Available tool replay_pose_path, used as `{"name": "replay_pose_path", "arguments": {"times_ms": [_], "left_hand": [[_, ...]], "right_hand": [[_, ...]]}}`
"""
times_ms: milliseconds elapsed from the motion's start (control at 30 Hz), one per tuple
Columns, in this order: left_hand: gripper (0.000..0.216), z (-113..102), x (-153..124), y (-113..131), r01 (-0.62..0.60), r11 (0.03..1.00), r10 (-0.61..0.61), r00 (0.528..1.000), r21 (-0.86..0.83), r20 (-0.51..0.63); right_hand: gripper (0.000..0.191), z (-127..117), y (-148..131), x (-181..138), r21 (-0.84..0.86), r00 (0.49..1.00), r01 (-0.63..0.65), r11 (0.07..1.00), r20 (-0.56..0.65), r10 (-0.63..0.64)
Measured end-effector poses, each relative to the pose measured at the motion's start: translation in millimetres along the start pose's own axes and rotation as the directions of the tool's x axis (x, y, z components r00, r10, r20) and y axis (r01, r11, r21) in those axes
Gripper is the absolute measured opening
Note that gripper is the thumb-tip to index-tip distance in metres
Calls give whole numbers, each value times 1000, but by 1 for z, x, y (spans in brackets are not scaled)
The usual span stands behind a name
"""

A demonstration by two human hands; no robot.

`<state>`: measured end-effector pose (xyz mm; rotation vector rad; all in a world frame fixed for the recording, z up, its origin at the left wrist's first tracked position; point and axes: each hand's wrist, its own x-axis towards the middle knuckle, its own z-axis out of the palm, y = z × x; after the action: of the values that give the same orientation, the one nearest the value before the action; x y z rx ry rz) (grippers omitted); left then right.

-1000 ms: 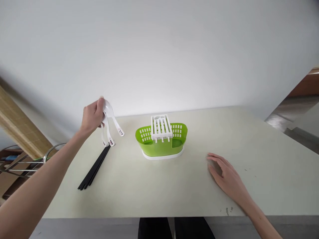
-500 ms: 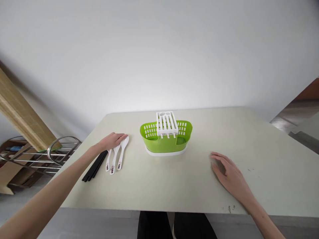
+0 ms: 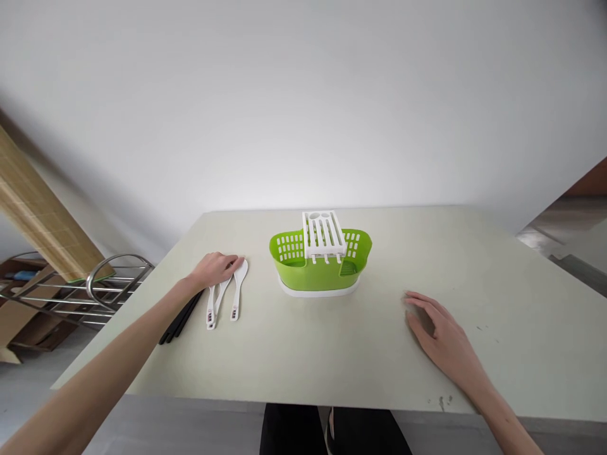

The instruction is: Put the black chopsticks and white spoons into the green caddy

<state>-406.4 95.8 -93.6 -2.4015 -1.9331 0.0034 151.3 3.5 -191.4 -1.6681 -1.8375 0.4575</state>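
My left hand [image 3: 215, 268] is over the bowl ends of three white spoons [image 3: 239, 285], its thumb and fingers closed at the edge of the rightmost one's bowl. Two of the spoon handles cross each other under the palm. Beside them on the left lie several black chopsticks [image 3: 180, 321], partly covered by my forearm. My right hand [image 3: 439, 332] rests on its side on the table, holding nothing, with thumb and fingers apart. Between my hands stands a green plastic basket [image 3: 320, 277] on a white base, with a white slotted rack [image 3: 324, 234] across its top.
The pale table [image 3: 360, 354] backs onto a white wall [image 3: 303, 114]. At the left, off the table, are a metal rack [image 3: 102, 294], cardboard boxes [image 3: 28, 316] and a leaning rolled bamboo mat [image 3: 52, 221]. My legs [image 3: 294, 430] are below the front edge.
The rightmost spoon has shifted apart from the other two, whose handles now cross. My right hand has hardly moved. The whole view has shifted slightly.
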Motion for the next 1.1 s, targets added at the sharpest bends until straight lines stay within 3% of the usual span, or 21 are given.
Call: {"name": "replay_pose_path", "arguments": {"times_ms": [200, 267, 400, 467, 600, 700, 833, 967, 1100], "left_hand": [[56, 1, -4, 8, 0, 998, 7, 996, 67, -94], [51, -2, -7, 11, -36, 998, 46, 983, 59, -179], [32, -12, -26, 34, -87, 996, 63, 869, -25, -492], [23, -14, -45, 61, -155, 985, 87, 818, -72, -568], [11, -3, -87, 127, -404, 897, 268, 820, -181, -506], [11, 12, -107, 160, -434, 857, 300, 858, -276, -417], [16, 22, -117, 168, -311, 852, 179, 929, -422, -323], [20, 24, -119, 163, -194, 819, 67, 967, -540, -246], [19, 25, -117, 164, -189, 817, 74, 971, -545, -226]], "right_hand": [[36, -1, 2, -1, 0, 1000, 23, 1000, -4, -23], [36, -1, 3, -1, -7, 1000, 26, 1000, 3, -26], [37, 0, -3, -2, -30, 999, 53, 998, 1, -53], [41, 2, -15, -2, -33, 996, 85, 996, -19, -85], [56, 10, -60, 8, -48, 965, 242, 969, -96, -246], [61, 24, -94, 23, -139, 893, 422, 896, -105, -437], [57, 51, -115, 43, -273, 818, 539, 797, -57, -573], [53, 75, -129, 63, -364, 822, 518, 774, -37, -568], [63, 98, -160, 90, -402, 837, 504, 764, 9, -547]]}}
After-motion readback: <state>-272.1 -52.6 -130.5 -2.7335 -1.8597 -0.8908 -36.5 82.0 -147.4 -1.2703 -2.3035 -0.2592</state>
